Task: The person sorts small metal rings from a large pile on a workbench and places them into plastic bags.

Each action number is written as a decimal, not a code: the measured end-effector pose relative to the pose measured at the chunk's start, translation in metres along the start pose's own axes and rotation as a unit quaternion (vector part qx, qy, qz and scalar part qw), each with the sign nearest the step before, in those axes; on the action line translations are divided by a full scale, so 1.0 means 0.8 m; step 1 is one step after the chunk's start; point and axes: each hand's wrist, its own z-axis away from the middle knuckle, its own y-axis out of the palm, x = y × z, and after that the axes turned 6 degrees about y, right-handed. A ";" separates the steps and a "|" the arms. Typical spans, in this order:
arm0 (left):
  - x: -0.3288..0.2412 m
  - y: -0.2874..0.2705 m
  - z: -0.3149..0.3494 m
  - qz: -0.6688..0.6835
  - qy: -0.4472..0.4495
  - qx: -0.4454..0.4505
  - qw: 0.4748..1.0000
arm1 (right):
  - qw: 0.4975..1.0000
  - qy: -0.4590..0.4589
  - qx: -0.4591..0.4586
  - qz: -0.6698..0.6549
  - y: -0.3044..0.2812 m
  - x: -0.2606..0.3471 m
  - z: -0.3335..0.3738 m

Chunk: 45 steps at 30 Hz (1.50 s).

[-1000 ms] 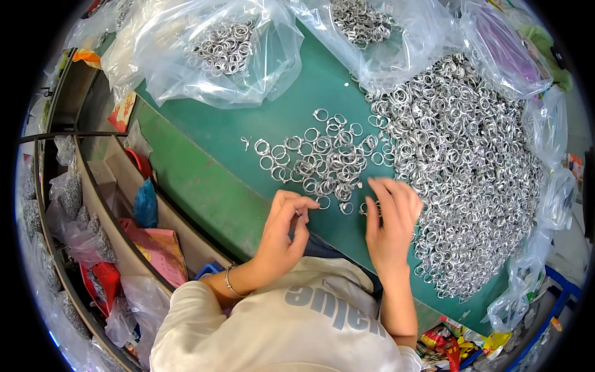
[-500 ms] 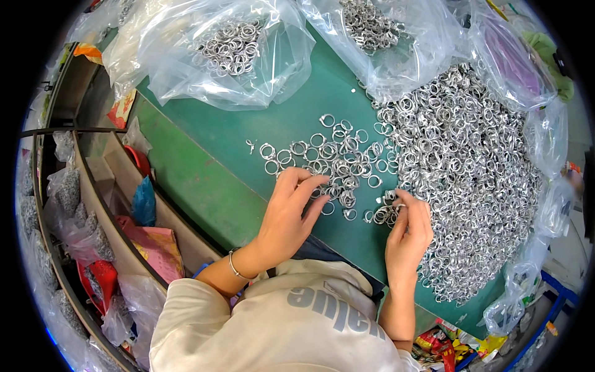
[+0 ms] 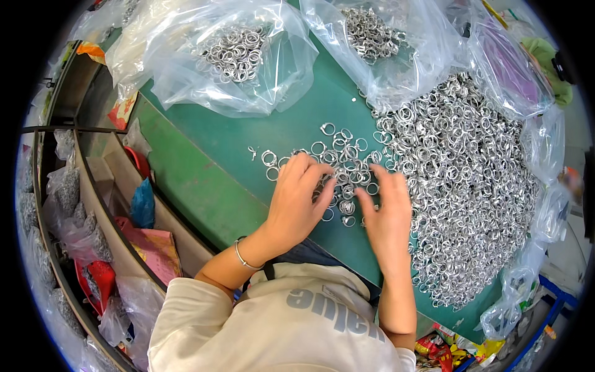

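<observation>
Loose silver-coloured metal rings (image 3: pixel 339 144) lie spread on the green tabletop, between my two hands and just beyond them. My left hand (image 3: pixel 299 197), with a bangle at its wrist, rests over the left part of these rings. Its thumb and index finger are bent and a little apart, with rings beside and under them; the other fingers are partly hidden. On the opposite side my right hand (image 3: pixel 389 214) reaches in, its thumb and fingers apart, fingertips at the right edge of the loose rings. A large heap of similar rings (image 3: pixel 471 192) lies right of my right hand.
Two clear plastic bags (image 3: pixel 282 80) (image 3: pixel 427 59) with rings in them lie along the far side. More clear plastic (image 3: pixel 524 279) borders the heap. At left stands an open drawer (image 3: pixel 180 214) with a blue bag (image 3: pixel 143 203). Coloured wrappers (image 3: pixel 437 350) lie at lower right.
My right hand has moved left, from a small clump of rings by the large heap to the loose rings, and its fingers have spread. My left hand has shifted slightly away from my body.
</observation>
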 end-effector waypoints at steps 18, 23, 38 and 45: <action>0.012 -0.014 -0.008 -0.052 -0.016 0.037 0.998 | 0.983 -0.137 0.038 0.120 -0.001 -0.006 -0.010; 0.016 -0.014 -0.013 -0.087 -0.028 0.043 0.995 | 0.985 -0.063 0.073 0.143 -0.038 -0.002 0.003; 0.020 -0.019 -0.026 -0.071 -0.021 0.078 0.994 | 0.992 -0.115 -0.042 0.016 0.000 -0.008 -0.054; 0.024 -0.018 -0.031 -0.091 0.015 0.070 0.993 | 0.652 0.182 0.164 -0.718 -0.027 0.003 -0.046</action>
